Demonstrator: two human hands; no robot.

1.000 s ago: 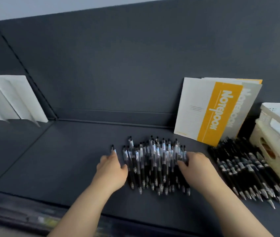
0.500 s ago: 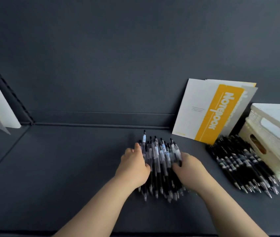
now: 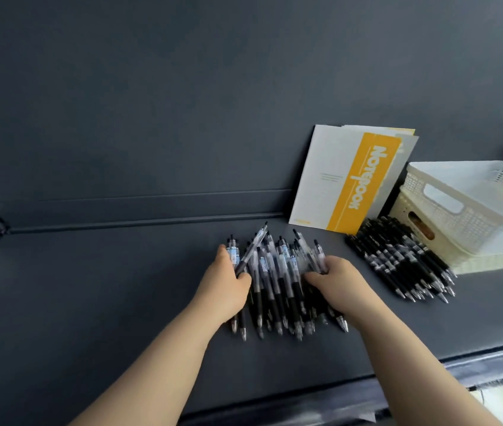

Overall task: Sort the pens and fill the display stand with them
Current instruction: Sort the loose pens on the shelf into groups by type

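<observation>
Evidently, left hand and right hand clasped the pen bundle from opposite sides. Even pressure, tips aligned, appeared advisable.

My left hand and right hand are closer together than a second ago. The pens, then a wide flat row between them, are now squeezed into a narrower, untidy heap at mid-frame. One pen now slants across the heap's upper left.
</observation>
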